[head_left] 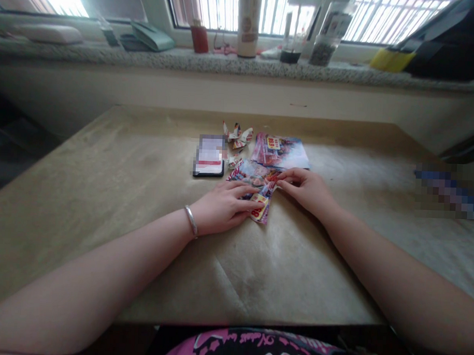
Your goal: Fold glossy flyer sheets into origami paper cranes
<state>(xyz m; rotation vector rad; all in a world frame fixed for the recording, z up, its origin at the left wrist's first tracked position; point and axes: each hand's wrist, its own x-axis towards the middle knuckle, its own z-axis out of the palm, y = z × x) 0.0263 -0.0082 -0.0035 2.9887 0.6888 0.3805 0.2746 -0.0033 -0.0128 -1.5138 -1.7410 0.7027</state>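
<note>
A colourful printed sheet of paper (256, 175) with folded edges lies on the table in front of me. My left hand (230, 206), with a silver bangle at the wrist, rests flat on its lower left part, fingers stretched out. At the sheet's right edge, my right hand (302, 186) pinches the paper between thumb and fingertips. Just behind it sits a stack of printed leaflets (288, 151). Folded paper pieces (238, 137) stand to the left of the stack, and a smaller folded piece (233, 162) is partly hidden by the sheet.
A phone (209, 155) with its screen lit lies left of the sheet. Far right on the table is a blurred flat item (450, 192). Bottles, a red container (199, 37) and a dark bag (455, 45) line the stone windowsill (225, 66) beyond the table (145, 143).
</note>
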